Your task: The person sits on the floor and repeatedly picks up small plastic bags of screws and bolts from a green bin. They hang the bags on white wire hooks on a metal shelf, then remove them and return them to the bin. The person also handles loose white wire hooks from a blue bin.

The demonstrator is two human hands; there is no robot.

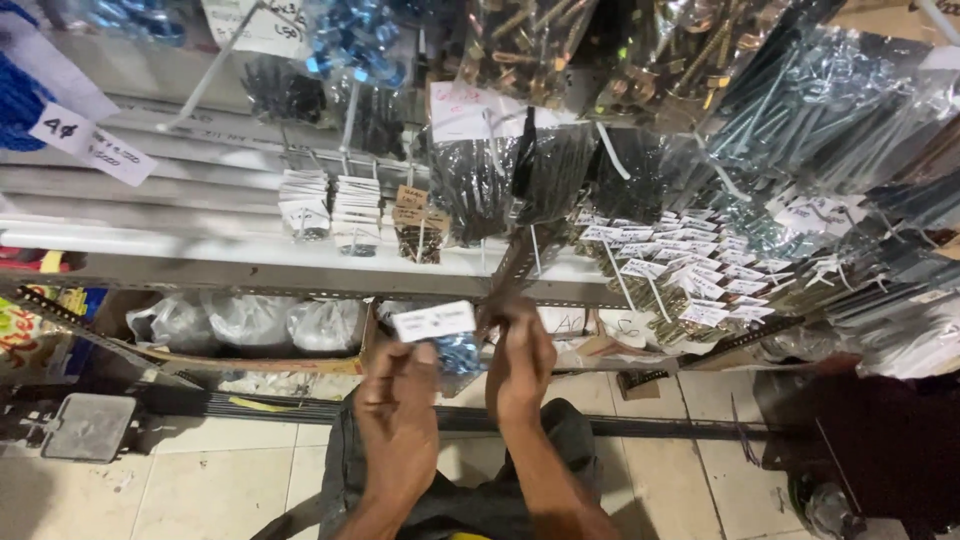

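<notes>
Both forearms come up from the bottom edge, where they are cut off, over dark clothing and a pale tiled floor point(210, 480). The left hand point(400, 420) is closed around the lower part of a small clear bag of blue-tinted hardware point(458, 352), thumb and fingers pinched on it just under its white card label point(433, 321). The bag's contents are too blurred and too small to name beyond shiny bluish metal pieces. The right hand point(520, 365) sits just beside the bag on its other side, fingers bunched together at the bag's top edge; whether they grip the bag itself or something thin above it cannot be told, since the fingertips merge with a dark hanging packet behind. The bag lies between the two hands, held up in front of the shelf edge.

Behind the hands, a grey metal shelf rail point(250, 278) runs across, and under it sit knotted clear plastic bags point(250, 322) whose contents are hidden. A flat grey metal plate point(90, 427) lies on the floor at left.

Farther up, small tagged packets of screws point(330, 210) hang in rows, with black screws in bags point(500, 180) beside them. At right, long bolts in clear sleeves point(800, 110) fan out, many with white tags point(690, 265). The top row of bags is cut off by the frame.
</notes>
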